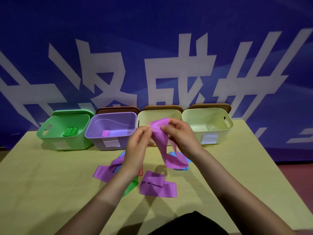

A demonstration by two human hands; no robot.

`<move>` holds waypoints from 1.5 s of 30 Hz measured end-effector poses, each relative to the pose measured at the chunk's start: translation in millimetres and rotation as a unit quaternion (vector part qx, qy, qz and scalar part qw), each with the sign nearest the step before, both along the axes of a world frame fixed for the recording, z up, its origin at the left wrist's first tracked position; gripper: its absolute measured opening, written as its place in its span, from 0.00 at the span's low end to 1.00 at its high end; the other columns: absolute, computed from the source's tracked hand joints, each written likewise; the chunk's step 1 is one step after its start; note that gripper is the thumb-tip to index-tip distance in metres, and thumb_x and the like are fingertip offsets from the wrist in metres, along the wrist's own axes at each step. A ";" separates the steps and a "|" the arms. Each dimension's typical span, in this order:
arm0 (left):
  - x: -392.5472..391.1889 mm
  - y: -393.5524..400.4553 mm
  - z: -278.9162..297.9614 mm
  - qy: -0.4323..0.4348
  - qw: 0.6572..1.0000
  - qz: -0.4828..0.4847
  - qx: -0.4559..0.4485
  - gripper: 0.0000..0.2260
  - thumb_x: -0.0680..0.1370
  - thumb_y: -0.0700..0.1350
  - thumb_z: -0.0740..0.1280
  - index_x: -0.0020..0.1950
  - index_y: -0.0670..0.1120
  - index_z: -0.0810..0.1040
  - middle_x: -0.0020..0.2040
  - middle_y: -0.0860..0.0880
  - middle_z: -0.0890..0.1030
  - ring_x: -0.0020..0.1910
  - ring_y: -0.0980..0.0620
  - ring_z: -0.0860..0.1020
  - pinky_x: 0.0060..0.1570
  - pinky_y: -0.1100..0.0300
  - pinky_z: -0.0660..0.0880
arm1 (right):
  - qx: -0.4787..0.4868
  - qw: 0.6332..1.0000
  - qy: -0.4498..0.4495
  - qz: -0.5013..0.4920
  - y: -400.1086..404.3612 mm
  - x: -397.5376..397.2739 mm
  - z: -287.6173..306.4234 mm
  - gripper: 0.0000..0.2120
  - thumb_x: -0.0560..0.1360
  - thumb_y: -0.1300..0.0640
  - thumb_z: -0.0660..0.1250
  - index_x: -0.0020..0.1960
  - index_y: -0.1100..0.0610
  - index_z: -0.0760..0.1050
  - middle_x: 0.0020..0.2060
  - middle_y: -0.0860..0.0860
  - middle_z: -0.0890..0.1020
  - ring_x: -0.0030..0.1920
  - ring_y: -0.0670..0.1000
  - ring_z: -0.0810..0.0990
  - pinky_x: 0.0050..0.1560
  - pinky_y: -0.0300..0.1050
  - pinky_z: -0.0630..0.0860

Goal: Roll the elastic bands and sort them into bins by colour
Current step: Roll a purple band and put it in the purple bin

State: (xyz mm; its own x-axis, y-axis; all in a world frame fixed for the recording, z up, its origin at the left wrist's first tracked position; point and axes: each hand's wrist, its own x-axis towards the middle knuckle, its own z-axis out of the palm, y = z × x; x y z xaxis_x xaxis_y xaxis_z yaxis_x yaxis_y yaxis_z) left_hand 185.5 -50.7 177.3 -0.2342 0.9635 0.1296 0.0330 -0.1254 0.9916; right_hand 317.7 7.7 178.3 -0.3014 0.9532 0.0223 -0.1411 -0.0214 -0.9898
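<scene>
Both hands, left hand [138, 143] and right hand [179, 133], are pinching the purple band [160, 139] mid-air, 12 o'clock of the table [50, 192]. Risk: the hanging tail is snagging the loose bands [157, 184] underneath, likely loosening the roll before the purple bin [94, 133].

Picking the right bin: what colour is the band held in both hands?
Purple band, clearest in the head view.

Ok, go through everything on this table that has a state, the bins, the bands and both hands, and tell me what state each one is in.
Green bin: open, rolled green bands inside.
Purple bin: open, one rolled purple band inside.
Middle yellow bin: open, contents hidden.
Right yellow bin: open, looks empty.
Held purple band: unrolled, hanging down.
Loose purple bands: unrolled on table.
Green band: unrolled, partly covered.
Left hand: pinching held band.
Right hand: pinching held band.
</scene>
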 end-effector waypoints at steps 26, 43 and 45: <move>9.0 79.2 9.4 -0.010 0.998 -0.065 0.003 0.04 0.78 0.38 0.66 0.46 0.47 0.75 0.41 0.48 0.78 0.38 0.52 0.78 0.37 0.63 0.75 | 0.147 0.981 -0.097 -0.085 39.1 32.0 3.3 0.11 0.75 0.63 0.69 0.36 0.52 0.78 0.29 0.44 0.78 0.33 0.43 0.75 0.36 0.38 0.71; 12.9 79.7 10.9 0.036 0.996 -0.054 0.056 0.10 0.80 0.40 0.64 0.39 0.44 0.78 0.29 0.54 0.72 0.31 0.57 0.69 0.33 0.63 0.66 | 0.078 0.994 -0.058 -0.056 33.9 20.9 -6.9 0.12 0.76 0.50 0.67 0.39 0.57 0.79 0.33 0.48 0.77 0.38 0.47 0.74 0.43 0.46 0.71; 11.7 80.5 13.1 -0.014 0.998 -0.032 0.044 0.09 0.80 0.41 0.63 0.42 0.45 0.80 0.32 0.51 0.75 0.34 0.54 0.71 0.35 0.61 0.69 | 0.060 0.995 -0.077 -0.032 30.2 17.3 -8.1 0.10 0.78 0.53 0.65 0.39 0.52 0.79 0.33 0.44 0.78 0.37 0.45 0.75 0.40 0.41 0.71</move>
